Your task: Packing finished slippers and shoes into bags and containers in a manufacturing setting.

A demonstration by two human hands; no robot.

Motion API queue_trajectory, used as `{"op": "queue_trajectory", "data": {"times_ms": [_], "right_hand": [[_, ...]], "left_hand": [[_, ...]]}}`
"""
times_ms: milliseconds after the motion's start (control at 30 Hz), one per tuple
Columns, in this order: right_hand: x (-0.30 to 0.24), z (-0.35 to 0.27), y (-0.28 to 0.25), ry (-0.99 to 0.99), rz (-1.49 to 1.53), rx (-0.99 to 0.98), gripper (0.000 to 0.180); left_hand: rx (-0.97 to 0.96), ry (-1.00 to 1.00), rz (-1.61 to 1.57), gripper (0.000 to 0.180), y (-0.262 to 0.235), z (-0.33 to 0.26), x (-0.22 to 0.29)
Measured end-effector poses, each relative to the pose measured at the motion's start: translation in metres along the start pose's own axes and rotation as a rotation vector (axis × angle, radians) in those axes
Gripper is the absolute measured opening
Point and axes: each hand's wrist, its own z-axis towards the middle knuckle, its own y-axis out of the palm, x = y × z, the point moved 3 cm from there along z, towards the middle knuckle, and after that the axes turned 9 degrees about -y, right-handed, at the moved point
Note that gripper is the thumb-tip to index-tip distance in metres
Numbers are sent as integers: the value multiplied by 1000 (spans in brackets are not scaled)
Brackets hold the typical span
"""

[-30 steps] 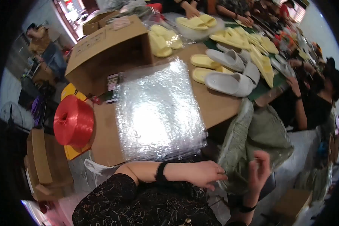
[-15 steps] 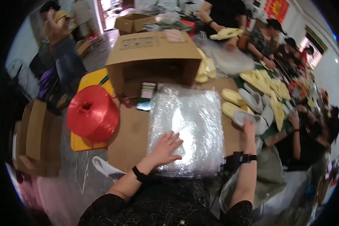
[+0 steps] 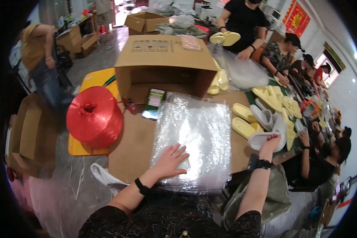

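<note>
A stack of clear plastic bags point(image 3: 210, 131) lies on the cardboard-covered table in front of me. My left hand point(image 3: 169, 162) rests on it with the fingers spread, holding nothing. Off to the right, my right hand point(image 3: 270, 143) has its fingers curled over the strap of a light grey slipper point(image 3: 257, 141). More grey slippers are bunched just beyond that hand. Yellow slippers point(image 3: 245, 127) lie beside them, between the bags and the grey ones.
An open cardboard box point(image 3: 162, 61) stands behind the bags, with a phone point(image 3: 153, 104) before it. A large red twine roll point(image 3: 94, 117) sits on a yellow stool point(image 3: 77, 144) at left. Co-workers line the right side, one holding yellow slippers point(image 3: 225, 38).
My view has shifted slightly. My right hand has drawn a little nearer with the grey slipper, which has turned. My left hand stays on the bags. The person at left has moved.
</note>
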Motion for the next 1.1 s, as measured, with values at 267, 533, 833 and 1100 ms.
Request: {"op": "queue_trajectory", "data": {"times_ms": [267,533,833,1100], "right_hand": [[-128,-157,41,-56,-9,-310,26],[-147,-243,27,1,-276,-654,28],[-3,-251,-32,174,-734,-815,37],[23,-237,-44,66,-1005,-1226,27]], "left_hand": [[61,55,1,73,1,7,2],[59,35,-24,71,-6,4,7],[62,61,-22,77,3,7,3],[78,63,-23,76,0,6,5]]}}
